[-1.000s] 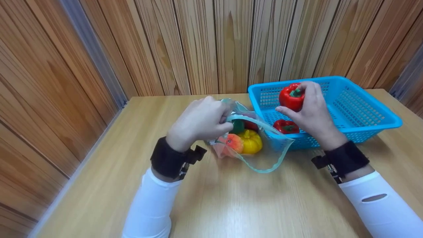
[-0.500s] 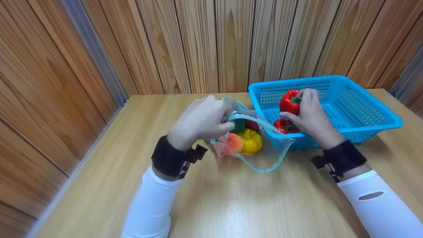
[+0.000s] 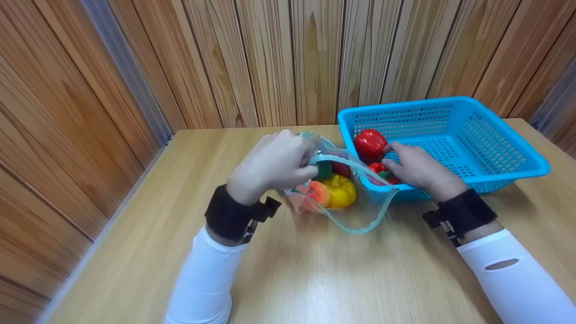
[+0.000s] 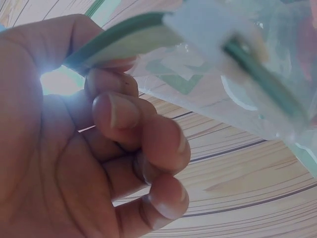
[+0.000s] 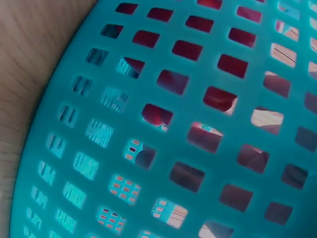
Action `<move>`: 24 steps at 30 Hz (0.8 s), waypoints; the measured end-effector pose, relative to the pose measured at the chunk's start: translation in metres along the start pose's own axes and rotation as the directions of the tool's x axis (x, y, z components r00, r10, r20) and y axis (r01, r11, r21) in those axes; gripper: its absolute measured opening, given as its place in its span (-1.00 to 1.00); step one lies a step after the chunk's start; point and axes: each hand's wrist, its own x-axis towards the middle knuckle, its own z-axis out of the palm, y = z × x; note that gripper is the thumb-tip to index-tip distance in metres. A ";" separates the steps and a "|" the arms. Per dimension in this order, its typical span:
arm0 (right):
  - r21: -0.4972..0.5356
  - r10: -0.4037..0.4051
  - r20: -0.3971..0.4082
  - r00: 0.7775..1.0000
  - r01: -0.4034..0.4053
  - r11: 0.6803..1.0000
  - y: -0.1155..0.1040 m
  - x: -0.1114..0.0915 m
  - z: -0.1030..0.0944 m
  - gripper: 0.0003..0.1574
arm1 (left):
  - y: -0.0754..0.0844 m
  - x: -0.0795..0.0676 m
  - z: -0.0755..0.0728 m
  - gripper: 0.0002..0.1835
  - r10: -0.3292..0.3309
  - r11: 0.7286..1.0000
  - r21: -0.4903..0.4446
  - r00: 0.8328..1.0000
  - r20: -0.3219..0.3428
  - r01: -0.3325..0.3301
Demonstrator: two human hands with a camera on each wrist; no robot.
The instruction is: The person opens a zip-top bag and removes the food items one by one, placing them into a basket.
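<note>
My left hand [image 3: 279, 162] pinches the green-edged rim of a clear bag [image 3: 378, 216]; in the left wrist view the green strip [image 4: 124, 42] runs between the thumb and curled fingers. Inside the bag lie a yellow pumpkin [image 3: 340, 191], an orange-red round fruit [image 3: 317, 193], a green item [image 3: 323, 171] and a dark red one. My right hand [image 3: 416, 166] reaches into the blue basket [image 3: 490, 177], fingertips beside a red bell pepper [image 3: 370, 143] in its left corner. A second red pepper [image 3: 377, 168] lies by the thumb, partly hidden.
The basket's perforated wall [image 5: 163, 139] fills the right wrist view and hides most of the hand. A wood-panelled wall [image 3: 270, 58] stands behind the wooden table [image 3: 315, 279], and another rises on the left.
My right hand has lowered the red bell pepper into the basket's left corner, and its fingers have come off it. The left hand has stayed at the bag's rim.
</note>
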 end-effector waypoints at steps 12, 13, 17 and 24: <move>-0.013 -0.041 -0.162 0.986 0.040 0.999 -0.006 -0.002 0.001 -0.47 | -0.003 -0.002 0.000 -0.68 0.003 1.000 0.004 1.000 0.003 -0.003; -0.019 -0.058 -0.212 0.976 0.055 0.998 -0.008 -0.003 0.002 -0.50 | -0.003 -0.002 0.000 -0.68 0.002 1.000 -0.001 1.000 0.003 -0.002; -0.086 -0.237 -0.502 0.832 0.225 0.971 -0.020 -0.010 0.005 -0.64 | -0.003 -0.003 0.002 -0.70 0.007 1.000 -0.007 1.000 -0.008 -0.007; -0.282 -0.494 -0.862 0.114 0.702 0.654 -0.077 -0.040 0.004 -0.48 | -0.001 -0.004 0.001 -0.70 0.002 1.000 -0.017 1.000 -0.003 -0.002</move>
